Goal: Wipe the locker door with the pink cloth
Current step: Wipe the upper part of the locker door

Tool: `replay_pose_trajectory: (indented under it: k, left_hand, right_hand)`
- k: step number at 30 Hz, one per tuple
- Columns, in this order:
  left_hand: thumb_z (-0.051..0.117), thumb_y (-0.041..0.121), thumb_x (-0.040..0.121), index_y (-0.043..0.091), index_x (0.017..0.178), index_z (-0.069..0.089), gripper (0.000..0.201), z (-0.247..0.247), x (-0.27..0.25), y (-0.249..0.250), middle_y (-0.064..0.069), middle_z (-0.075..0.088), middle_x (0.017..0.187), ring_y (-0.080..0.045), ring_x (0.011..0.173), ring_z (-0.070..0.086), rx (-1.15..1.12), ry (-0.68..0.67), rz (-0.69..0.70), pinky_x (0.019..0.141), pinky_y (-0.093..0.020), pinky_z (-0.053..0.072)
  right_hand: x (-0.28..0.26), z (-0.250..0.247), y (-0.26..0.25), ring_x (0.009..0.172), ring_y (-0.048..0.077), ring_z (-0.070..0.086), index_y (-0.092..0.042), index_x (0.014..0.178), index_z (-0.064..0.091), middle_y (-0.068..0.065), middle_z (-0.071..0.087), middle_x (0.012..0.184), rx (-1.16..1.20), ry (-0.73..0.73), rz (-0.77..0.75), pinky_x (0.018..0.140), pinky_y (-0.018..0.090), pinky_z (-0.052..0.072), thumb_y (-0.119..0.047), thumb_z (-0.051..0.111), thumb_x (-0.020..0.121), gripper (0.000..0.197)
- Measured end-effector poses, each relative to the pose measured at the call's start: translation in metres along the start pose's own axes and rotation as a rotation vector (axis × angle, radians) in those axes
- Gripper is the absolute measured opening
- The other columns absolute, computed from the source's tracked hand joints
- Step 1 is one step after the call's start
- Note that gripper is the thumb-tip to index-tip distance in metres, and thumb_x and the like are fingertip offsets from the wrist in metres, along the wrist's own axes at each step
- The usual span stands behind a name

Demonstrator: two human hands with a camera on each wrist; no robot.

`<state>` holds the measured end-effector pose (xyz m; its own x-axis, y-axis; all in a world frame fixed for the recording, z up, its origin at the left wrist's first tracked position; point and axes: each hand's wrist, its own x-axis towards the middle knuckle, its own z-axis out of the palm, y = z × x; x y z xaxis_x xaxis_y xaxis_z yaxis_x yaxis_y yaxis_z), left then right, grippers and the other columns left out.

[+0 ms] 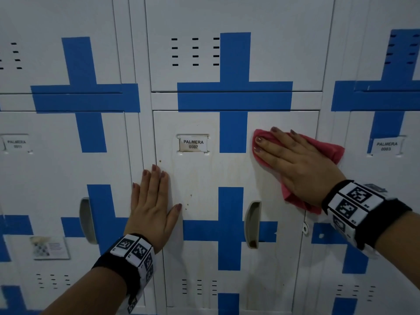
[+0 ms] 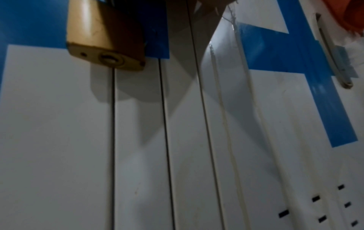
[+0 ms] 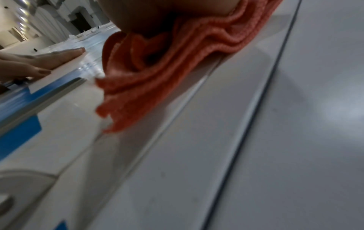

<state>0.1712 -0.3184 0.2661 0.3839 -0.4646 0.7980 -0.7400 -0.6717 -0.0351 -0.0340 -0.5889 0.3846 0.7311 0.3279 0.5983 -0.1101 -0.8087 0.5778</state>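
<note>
The white locker door [image 1: 204, 178] with the label PALMERA 0007 [image 1: 193, 144] fills the middle of the head view, with brownish stains down its centre. My right hand [image 1: 293, 158] lies flat with straight fingers on the pink cloth [image 1: 331, 148], pressing it against the door's upper right part. In the right wrist view the bunched cloth [image 3: 157, 77] hangs under my palm. My left hand [image 1: 152, 201] rests flat and empty on the door's left edge, fingers pointing up.
Blue tape crosses [image 1: 234, 94] run over all the doors. A recessed grey handle [image 1: 252, 223] sits on the door's right side, below the cloth. A brass padlock [image 2: 104, 40] hangs on the neighbouring left locker. Vent slots [image 1: 198, 286] lie low on the door.
</note>
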Motion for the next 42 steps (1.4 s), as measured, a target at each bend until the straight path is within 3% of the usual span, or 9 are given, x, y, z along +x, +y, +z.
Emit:
replay_pose_trajectory:
  k: [11,21,33,36,42]
  left_hand:
    - [0.013,0.053,0.094,0.013,0.148,-0.012,0.071,0.001,-0.001,0.0,-0.006,-0.017,0.156,-0.023,0.144,-0.011,-0.001,-0.002,-0.005,0.115,-0.035,-0.009]
    - [0.013,0.053,0.094,0.014,0.148,-0.012,0.072,0.0,-0.001,0.0,-0.006,-0.017,0.156,-0.023,0.144,-0.011,-0.019,-0.002,-0.002,0.115,-0.036,-0.008]
    - [0.014,0.052,0.094,0.013,0.148,-0.012,0.072,-0.001,0.0,0.001,-0.005,-0.018,0.156,-0.023,0.144,-0.011,-0.01,0.001,-0.001,0.115,-0.035,-0.008]
    - [0.013,0.052,0.094,0.013,0.148,-0.012,0.071,-0.001,0.0,0.0,-0.006,-0.017,0.156,-0.023,0.144,-0.011,-0.009,-0.006,0.001,0.115,-0.036,-0.008]
    - [0.012,0.053,0.094,0.013,0.148,-0.012,0.071,0.0,0.0,0.0,-0.005,-0.018,0.156,-0.023,0.144,-0.011,-0.013,-0.003,0.003,0.115,-0.036,-0.008]
  right_hand:
    - [0.009,-0.004,-0.011,0.144,0.017,-0.011,-0.014,0.149,0.007,-0.002,-0.002,0.156,0.176,0.163,0.43,0.115,0.029,-0.012,-0.014,0.031,0.083,0.071]
    - [0.033,-0.008,-0.019,0.143,0.017,-0.011,-0.015,0.15,0.004,-0.001,-0.001,0.157,0.073,0.085,0.276,0.115,0.032,-0.01,-0.013,0.035,0.084,0.073]
    - [0.007,0.013,-0.026,0.144,0.026,0.005,-0.017,0.147,0.018,0.001,0.017,0.154,-0.039,0.052,0.027,0.116,0.042,0.001,-0.01,0.046,0.077,0.076]
    - [-0.008,0.018,-0.028,0.145,0.024,0.001,-0.018,0.148,0.016,0.0,0.016,0.155,0.008,0.037,0.067,0.117,0.041,0.001,-0.008,0.049,0.079,0.077]
    - [-0.018,0.018,-0.036,0.145,0.018,-0.008,-0.015,0.149,0.007,0.001,0.004,0.156,0.211,0.093,0.38,0.116,0.032,-0.008,-0.008,0.035,0.081,0.073]
